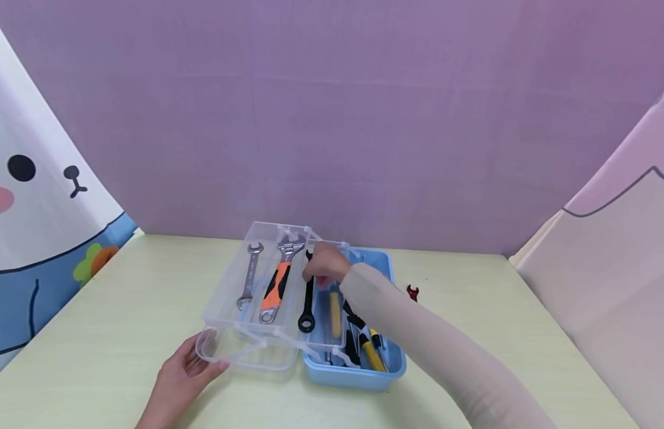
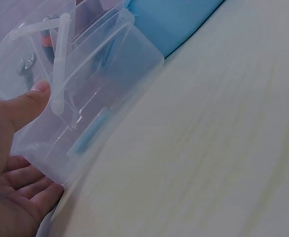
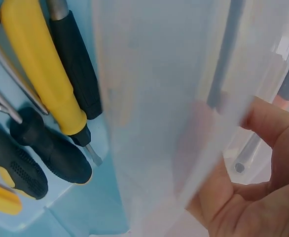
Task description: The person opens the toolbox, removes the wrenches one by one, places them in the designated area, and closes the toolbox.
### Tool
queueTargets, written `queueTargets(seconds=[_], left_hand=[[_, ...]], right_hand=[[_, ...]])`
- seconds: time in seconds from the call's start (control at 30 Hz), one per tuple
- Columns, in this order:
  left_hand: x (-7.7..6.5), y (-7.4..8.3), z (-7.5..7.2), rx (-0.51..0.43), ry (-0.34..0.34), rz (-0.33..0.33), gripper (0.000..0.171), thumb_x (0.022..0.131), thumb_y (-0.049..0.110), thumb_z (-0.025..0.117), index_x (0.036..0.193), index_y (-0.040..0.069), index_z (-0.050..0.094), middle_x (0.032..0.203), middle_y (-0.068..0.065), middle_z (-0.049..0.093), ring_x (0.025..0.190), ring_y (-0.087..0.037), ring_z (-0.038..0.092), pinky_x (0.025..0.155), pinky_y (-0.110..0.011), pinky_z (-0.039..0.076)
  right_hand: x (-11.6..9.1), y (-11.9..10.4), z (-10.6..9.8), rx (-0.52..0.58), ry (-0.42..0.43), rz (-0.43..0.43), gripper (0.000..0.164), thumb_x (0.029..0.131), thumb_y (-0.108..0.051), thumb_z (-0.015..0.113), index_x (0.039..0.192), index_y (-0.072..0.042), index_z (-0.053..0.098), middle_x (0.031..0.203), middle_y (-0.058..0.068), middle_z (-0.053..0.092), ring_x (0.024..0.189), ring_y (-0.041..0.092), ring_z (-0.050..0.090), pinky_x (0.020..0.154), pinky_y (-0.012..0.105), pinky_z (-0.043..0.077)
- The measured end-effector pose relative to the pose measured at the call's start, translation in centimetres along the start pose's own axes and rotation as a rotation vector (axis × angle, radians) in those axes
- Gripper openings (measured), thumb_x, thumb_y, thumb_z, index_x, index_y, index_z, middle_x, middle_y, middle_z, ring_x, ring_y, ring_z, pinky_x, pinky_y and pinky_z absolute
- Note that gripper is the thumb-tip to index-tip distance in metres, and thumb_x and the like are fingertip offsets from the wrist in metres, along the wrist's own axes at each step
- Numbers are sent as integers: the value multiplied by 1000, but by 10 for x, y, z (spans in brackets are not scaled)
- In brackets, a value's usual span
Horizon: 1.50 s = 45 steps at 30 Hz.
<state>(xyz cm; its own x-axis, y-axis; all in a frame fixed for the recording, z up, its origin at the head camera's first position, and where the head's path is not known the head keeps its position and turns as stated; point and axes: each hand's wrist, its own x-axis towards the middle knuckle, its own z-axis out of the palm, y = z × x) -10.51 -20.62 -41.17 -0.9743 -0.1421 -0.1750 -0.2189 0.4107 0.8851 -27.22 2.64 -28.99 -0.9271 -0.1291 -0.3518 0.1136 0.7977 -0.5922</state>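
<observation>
An open toolbox has a blue base (image 1: 353, 380) and clear fold-out trays above it. My right hand (image 1: 329, 262) reaches into the inner tray and pinches a black combination wrench (image 1: 306, 316) near its far end. In the right wrist view, a cloudy tray wall (image 3: 154, 98) covers part of those fingers. My left hand (image 1: 178, 378) holds the near left corner of the clear lid (image 1: 267, 360), fingers under it and thumb above. The outer tray (image 1: 219, 307) bears a silver open-end wrench (image 1: 250, 274) and an orange-handled adjustable wrench (image 1: 278, 283).
A yellow-handled tool (image 1: 335, 313) lies beside the black wrench. Several screwdrivers, one yellow-handled (image 3: 43, 64), fill the blue base. White link arms (image 2: 60, 59) join the trays. A red wrench (image 1: 412, 292) lies on the table right of the box, partly behind my sleeve.
</observation>
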Motion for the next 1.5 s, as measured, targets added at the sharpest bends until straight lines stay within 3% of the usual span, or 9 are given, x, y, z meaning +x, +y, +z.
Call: queueTargets(seconds=[0.13, 0.5, 0.93, 1.0, 1.1, 1.2, 1.33, 1.5], left_hand=[[1, 1, 0, 0, -1, 6, 81, 86, 31, 72, 144, -5, 29, 146, -32, 33, 131, -42, 41, 97, -33, 52], [1, -2, 0, -2, 1, 23, 80, 86, 29, 72, 144, -5, 29, 146, -32, 33, 131, -42, 40, 96, -32, 53], [1, -1, -3, 17, 3, -2, 82, 85, 32, 72, 145, -4, 28, 146, -32, 32, 131, -41, 40, 97, -33, 52], [1, -1, -4, 23, 3, -9, 83, 85, 34, 72, 145, -4, 28, 147, -32, 32, 131, -41, 41, 97, -33, 52], [2, -1, -5, 31, 3, -13, 84, 85, 34, 72, 145, -4, 28, 146, -32, 32, 131, -41, 41, 97, -33, 52], [3, -2, -5, 33, 3, -8, 84, 85, 34, 72, 145, -5, 27, 146, -32, 32, 131, -42, 41, 97, -34, 52], [3, -3, -4, 34, 2, -10, 84, 86, 33, 72, 145, -5, 27, 146, -32, 32, 131, -42, 40, 98, -34, 51], [3, -3, -4, 34, 2, -12, 83, 86, 33, 71, 145, -5, 27, 146, -32, 32, 131, -42, 40, 98, -34, 51]], right_hand=[[1, 0, -1, 12, 4, 10, 21, 78, 3, 71, 93, 1, 57, 79, 14, 62, 60, 22, 64, 57, 32, 62], [2, 7, -2, 116, -1, 24, 12, 77, 4, 69, 81, 2, 59, 63, 12, 58, 53, 21, 60, 62, 35, 63], [6, 15, -4, 238, -53, 38, 15, 79, 2, 69, 90, 4, 59, 66, 10, 58, 53, 20, 60, 77, 40, 62], [7, 17, -5, 272, -66, 28, 27, 79, 3, 68, 104, 6, 57, 67, 11, 59, 53, 20, 60, 77, 40, 62], [6, 20, -6, 322, -85, 7, 62, 80, 5, 67, 135, 5, 40, 72, 12, 61, 54, 19, 61, 78, 41, 61], [5, 21, -6, 343, -89, 1, 77, 81, 5, 66, 146, 0, 25, 78, 14, 63, 57, 19, 62, 78, 40, 61], [6, 22, -6, 349, -79, 16, 60, 82, 5, 66, 135, 8, 38, 83, 15, 64, 61, 20, 63, 74, 36, 62], [7, 22, -6, 350, -77, 21, 51, 84, 5, 66, 129, 10, 43, 86, 14, 63, 62, 19, 62, 66, 31, 62]])
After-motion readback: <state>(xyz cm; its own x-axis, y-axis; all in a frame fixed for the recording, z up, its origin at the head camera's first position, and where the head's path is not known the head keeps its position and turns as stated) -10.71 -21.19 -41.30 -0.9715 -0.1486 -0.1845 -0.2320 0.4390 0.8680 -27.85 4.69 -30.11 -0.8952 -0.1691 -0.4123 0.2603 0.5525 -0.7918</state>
